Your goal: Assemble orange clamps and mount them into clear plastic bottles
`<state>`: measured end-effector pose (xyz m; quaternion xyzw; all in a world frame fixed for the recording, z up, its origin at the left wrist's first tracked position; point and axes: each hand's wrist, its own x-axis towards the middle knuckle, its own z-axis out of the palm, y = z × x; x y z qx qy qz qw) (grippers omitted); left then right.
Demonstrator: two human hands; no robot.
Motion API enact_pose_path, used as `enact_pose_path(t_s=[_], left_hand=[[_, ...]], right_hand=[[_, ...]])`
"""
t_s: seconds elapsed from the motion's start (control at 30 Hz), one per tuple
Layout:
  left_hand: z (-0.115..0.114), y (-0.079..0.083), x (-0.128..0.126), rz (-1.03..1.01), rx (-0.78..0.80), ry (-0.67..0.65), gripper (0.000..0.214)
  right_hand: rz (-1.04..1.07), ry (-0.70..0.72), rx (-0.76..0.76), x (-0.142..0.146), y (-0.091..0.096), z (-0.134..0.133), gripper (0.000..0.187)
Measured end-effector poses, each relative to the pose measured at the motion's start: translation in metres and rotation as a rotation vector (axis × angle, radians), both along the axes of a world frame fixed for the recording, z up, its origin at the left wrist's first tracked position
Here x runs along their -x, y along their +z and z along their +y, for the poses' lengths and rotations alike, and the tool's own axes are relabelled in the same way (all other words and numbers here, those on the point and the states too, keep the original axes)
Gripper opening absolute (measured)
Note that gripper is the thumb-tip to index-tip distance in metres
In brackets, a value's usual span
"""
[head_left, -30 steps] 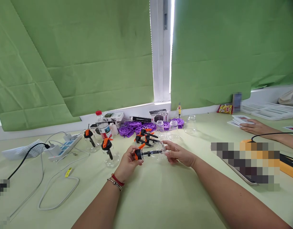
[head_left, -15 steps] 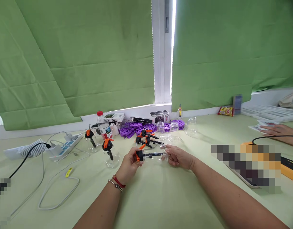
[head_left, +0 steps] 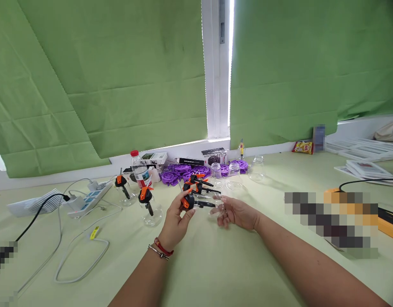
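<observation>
My left hand point(head_left: 177, 217) is closed round the black-and-orange spray head of a clear bottle point(head_left: 205, 205), which lies on its side in the air with a black tube inside. At the bottle's base is my right hand point(head_left: 236, 213), its fingers curled round the clear end. Just behind are loose black-and-orange spray heads point(head_left: 201, 181) with black tubes. To the left, a clear bottle with a spray head fitted point(head_left: 148, 207) stands upright, and a similar bottle point(head_left: 123, 189) stands farther back.
Open clear bottles point(head_left: 234, 175) and purple plastic discs point(head_left: 173, 175) sit at the back beside boxes and a red-capped water bottle point(head_left: 140, 168). A power strip point(head_left: 90, 199) with cables lies left. Right are stacked papers point(head_left: 369, 170), a snack packet point(head_left: 303, 147) and an orange object point(head_left: 388, 228).
The held bottle has turned slightly, its spray head tipping toward me. My right fingers have loosened and shifted round the base. Another person's hand at the right has left the view.
</observation>
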<state>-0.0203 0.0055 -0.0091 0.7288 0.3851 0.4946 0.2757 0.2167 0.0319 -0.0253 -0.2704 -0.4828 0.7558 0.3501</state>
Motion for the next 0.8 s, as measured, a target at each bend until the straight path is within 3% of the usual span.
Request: enact_pose_path(t_s=[0.27,0.47,0.6,0.8], left_hand=[[-0.008,0.006,-0.007,0.176,-0.228,0.183,0.050],[0.005,0.005,0.003,0.297,-0.315,0.474,0.054],[0.018,0.004,0.012,0.370,-0.330,0.624,0.049],[0.031,0.003,0.017,0.403,-0.310,0.627,0.038]], right_hand=[[-0.060,0.060,-0.031,0.020,-0.007,-0.010,0.042],[-0.123,0.010,-0.015,0.021,-0.011,-0.008,0.081],[-0.123,0.040,-0.021,0.019,-0.014,-0.006,0.081],[-0.148,0.044,-0.034,0.017,-0.014,-0.006,0.075]])
